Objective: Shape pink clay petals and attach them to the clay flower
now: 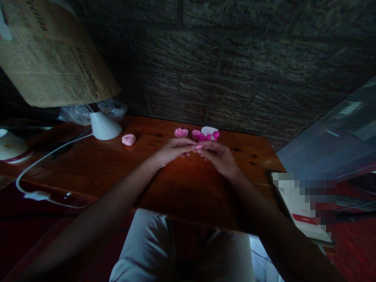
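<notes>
Over the middle of the wooden table [188, 184], my left hand [176, 151] and my right hand [217, 156] meet at the fingertips. Pinched between them is a small pink piece [199, 147], soft-looking like modelling clay; both hands are closed on it. Just beyond my fingers lie a pink flower-like shape [181, 132], a rounder pink piece [196, 134] and bright magenta shapes [216, 135], whose exact kind I cannot tell. A white flat piece [209, 130] sits behind these. Farther left rests a crumpled pale pink lump [128, 139].
On the left stands a lamp with a white base [105, 127] and a newspaper-print shade [58, 58]. Its white cord [49, 152] hangs over the front edge. A stone-patterned wall [199, 70] rises behind. A white-and-red item [305, 215], partly pixelated, is at the right.
</notes>
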Demonstrator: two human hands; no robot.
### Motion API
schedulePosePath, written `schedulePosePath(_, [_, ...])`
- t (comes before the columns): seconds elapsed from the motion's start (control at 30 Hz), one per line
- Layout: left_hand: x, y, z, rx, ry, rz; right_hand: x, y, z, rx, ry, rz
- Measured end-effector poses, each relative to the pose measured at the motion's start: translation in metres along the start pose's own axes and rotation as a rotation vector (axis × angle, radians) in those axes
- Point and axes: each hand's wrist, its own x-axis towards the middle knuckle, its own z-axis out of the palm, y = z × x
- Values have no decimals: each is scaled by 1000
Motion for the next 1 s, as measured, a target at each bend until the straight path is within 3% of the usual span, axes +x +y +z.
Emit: schedulePosePath(1.0, [-1, 3, 1, 46, -44, 23, -2, -3, 2, -46, 32, 11])
